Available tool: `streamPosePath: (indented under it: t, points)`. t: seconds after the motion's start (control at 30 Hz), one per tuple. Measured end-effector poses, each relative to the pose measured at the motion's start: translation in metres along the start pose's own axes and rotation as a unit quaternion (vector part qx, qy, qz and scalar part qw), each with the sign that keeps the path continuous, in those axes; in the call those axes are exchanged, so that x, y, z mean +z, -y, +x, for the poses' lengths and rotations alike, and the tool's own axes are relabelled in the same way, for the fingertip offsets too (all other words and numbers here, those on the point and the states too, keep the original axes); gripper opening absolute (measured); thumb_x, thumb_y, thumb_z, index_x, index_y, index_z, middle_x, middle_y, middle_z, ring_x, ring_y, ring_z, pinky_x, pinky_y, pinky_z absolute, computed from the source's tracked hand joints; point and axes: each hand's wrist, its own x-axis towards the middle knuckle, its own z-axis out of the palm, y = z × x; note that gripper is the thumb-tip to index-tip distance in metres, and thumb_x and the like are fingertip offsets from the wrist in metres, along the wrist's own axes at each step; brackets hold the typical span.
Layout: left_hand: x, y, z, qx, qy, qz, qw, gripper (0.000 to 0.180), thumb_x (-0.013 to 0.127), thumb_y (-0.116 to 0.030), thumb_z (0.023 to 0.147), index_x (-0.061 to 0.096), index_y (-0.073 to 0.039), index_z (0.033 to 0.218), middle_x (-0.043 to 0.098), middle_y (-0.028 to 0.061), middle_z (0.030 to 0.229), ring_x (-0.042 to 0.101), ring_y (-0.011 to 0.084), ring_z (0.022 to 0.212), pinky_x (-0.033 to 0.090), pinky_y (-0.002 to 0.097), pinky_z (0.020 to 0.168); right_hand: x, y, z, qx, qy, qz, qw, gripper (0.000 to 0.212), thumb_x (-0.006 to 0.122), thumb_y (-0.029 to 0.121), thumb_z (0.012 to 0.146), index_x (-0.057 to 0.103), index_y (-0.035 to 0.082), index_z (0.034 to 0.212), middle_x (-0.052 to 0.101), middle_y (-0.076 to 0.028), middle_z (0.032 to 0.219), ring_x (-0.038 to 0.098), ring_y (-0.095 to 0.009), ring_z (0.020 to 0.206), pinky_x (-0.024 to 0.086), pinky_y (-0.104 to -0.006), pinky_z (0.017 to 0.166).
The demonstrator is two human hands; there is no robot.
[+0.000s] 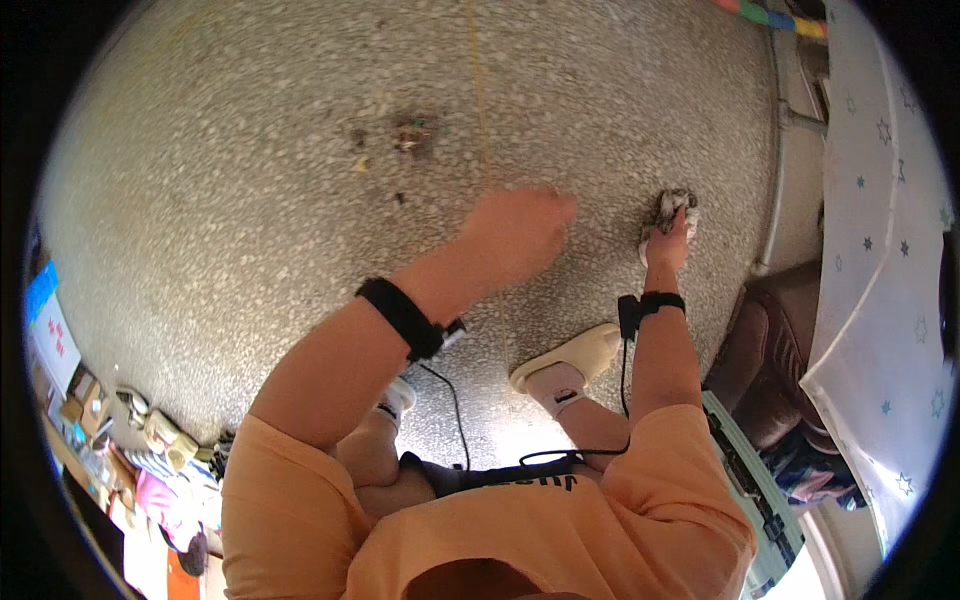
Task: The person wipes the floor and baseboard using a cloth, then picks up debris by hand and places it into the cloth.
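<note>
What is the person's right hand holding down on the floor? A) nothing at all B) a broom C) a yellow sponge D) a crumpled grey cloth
D: the right hand reaches down to the speckled floor and presses on a crumpled grey cloth, while the left hand is in a loose fist, holding nothing.

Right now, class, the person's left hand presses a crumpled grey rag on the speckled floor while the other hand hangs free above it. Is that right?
Not quite: the head view shows the right hand pressing the crumpled grey rag on the speckled floor. The left hand is the one hanging free above it.
</note>
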Motion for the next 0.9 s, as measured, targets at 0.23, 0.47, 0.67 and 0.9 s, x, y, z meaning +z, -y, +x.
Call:
streamPosePath:
  t: [0.23,0.47,0.67,0.9]
  points:
    - [-0.027,0.03,-0.06,-0.035,0.058,0.069,0.995,0.019,0.057,-0.019,0.084,0.061,-0.01,0.1,0.065,0.0114,0.095,0.063,0.0332,0.09,0.051,0.0449,0.073,0.056,0.168,-0.051,-0.448,-0.129,0.044,0.883,0.061,0.063,0.006,0.077,0.047,0.005,0.136,0.063,-0.016,0.114,0.061,-0.028,0.088,0.046,-0.0428,0.074]
    - [-0.136,0.031,-0.083,-0.069,-0.146,0.035,0.986,0.02,0.059,-0.015,0.089,0.06,-0.009,0.107,0.065,0.0109,0.092,0.064,0.0229,0.078,0.051,0.035,0.071,-0.022,0.238,-0.125,-0.145,0.358,0.456,0.802,0.053,0.051,-0.001,0.081,0.046,0.003,0.133,0.058,-0.017,0.12,0.062,-0.026,0.095,0.051,-0.0389,0.078]
    - [-0.186,0.012,-0.107,-0.033,-0.182,-0.061,0.981,0.022,0.059,-0.013,0.091,0.059,-0.007,0.112,0.061,0.004,0.095,0.057,0.0146,0.087,0.047,0.0292,0.079,-0.13,0.194,-0.135,-0.131,0.48,0.718,0.487,0.053,0.039,-0.006,0.078,0.045,-0.002,0.131,0.055,-0.019,0.125,0.059,-0.03,0.111,0.049,-0.0406,0.095]
    - [-0.182,-0.071,-0.101,0.093,-0.18,-0.091,0.975,0.023,0.055,-0.018,0.094,0.06,-0.004,0.112,0.065,0.0067,0.102,0.061,0.0174,0.094,0.047,0.0309,0.082,-0.222,0.138,-0.186,-0.131,0.535,0.717,0.428,0.066,0.044,-0.005,0.073,0.036,0.003,0.138,0.051,-0.018,0.132,0.055,-0.032,0.116,0.047,-0.0438,0.099]
